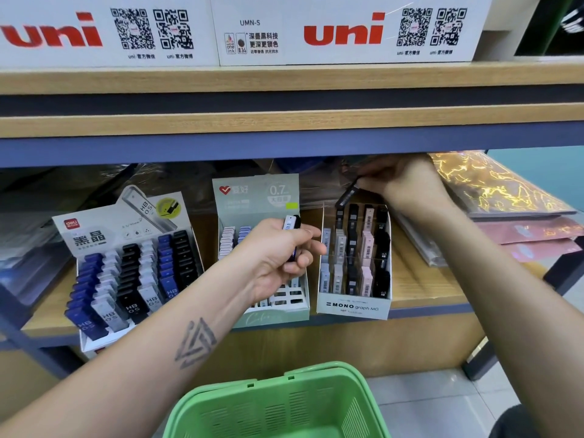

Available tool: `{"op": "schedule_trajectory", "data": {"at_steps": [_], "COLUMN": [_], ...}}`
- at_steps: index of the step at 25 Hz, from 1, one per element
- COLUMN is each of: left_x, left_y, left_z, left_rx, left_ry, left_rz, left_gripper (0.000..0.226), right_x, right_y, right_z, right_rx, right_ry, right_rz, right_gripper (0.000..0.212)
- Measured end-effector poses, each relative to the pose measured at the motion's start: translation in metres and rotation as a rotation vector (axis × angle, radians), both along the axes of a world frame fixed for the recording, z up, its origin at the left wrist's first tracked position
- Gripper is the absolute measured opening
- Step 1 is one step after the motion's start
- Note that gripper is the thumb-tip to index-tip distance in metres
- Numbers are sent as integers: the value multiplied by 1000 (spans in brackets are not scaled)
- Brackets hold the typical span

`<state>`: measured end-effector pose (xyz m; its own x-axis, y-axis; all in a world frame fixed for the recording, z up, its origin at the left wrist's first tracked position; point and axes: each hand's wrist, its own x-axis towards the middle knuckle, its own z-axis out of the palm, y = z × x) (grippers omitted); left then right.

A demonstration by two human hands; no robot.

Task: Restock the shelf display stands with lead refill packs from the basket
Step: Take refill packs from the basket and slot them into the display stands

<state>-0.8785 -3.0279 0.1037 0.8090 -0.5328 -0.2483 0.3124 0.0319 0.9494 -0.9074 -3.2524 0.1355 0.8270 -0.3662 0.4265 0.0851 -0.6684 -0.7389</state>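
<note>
Green plastic basket (278,406) sits nearest, low in view, below both forearms; its inside mostly out of view, so contents can't be told. Above it the left hand (281,257), fingers curled round a small bundle of lead refill packs (292,223), a white/black end poking out past the thumb and a dark blue bit showing under the index finger. That hand hangs in front of the mint-green 0.7 display stand (262,197), w/ white and pale blue packs in rows just left of the knuckles and open slots below the palm. Left of the hand, apart from it, the Deli HB 0.5 stand (94,229), rows of blue, white and black packs nearly full. Just right of the left fingertips, the Mono graph MG stand (354,306) holds white, black and pink packs upright. Farther back, the right hand (401,181) reaches under the shelf edge, fingertips pinching one black lead refill pack (347,194) by its top end; pack is tilted, lower end over the Mono stand's back left corner. Right of that wrist, glossy gold-patterned sheets (493,184) lie on the wooden shelf (420,289). Farthest, up top, white uni boxes (344,30).
</note>
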Motion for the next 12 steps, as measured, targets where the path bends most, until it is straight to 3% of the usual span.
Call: {"op": "schedule_trajectory", "data": {"at_steps": [5,12], "left_x": [3,4], "left_y": [0,1], "left_z": [-3,-5], "left_rx": [3,4], "left_ry": [7,17], "left_rz": [-17,-24], "left_gripper": [19,18], "right_x": [18,30], "right_y": [5,16], "right_z": [-22,-43], "right_rx": [-512,-657], "right_ry": [-8,-4], "right_rz": [-127,-175], "right_gripper": [17,6]}}
